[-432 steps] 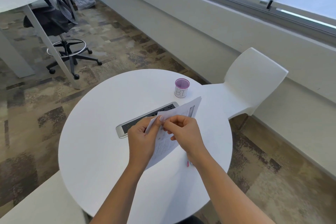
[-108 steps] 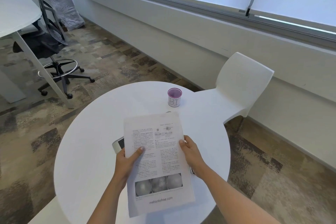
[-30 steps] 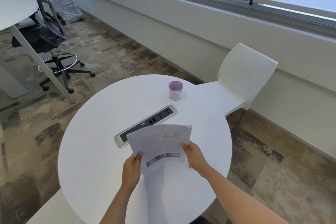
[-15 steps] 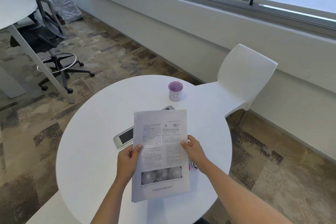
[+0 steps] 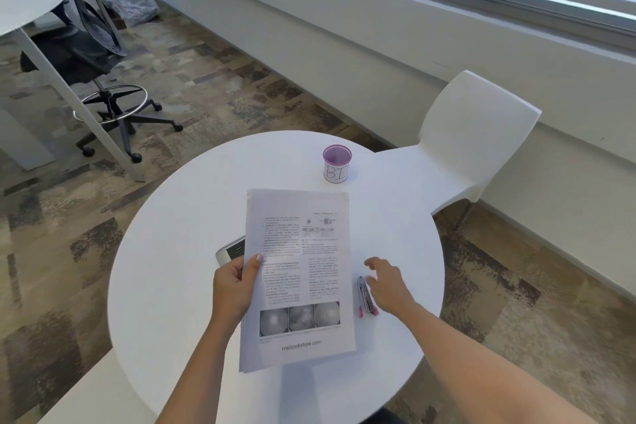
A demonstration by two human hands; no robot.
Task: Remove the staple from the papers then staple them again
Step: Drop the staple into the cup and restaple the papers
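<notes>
A stack of printed papers [image 5: 299,272] with text and three grey pictures is held above the round white table [image 5: 179,251]. My left hand [image 5: 232,286] grips its left edge, thumb on top. My right hand [image 5: 387,282] is off the papers, fingers spread, hovering just right of a small pink and grey stapler [image 5: 365,298] that lies on the table beside the papers' right edge.
A purple mesh cup labelled "BI" [image 5: 336,163] stands at the table's far side. A grey power strip panel [image 5: 232,249] peeks out from under the papers. A white chair [image 5: 464,144] sits to the right, an office chair [image 5: 86,55] far left.
My right hand has let go of the papers' right edge and moved right, over the stapler. The left hand alone holds the papers now.
</notes>
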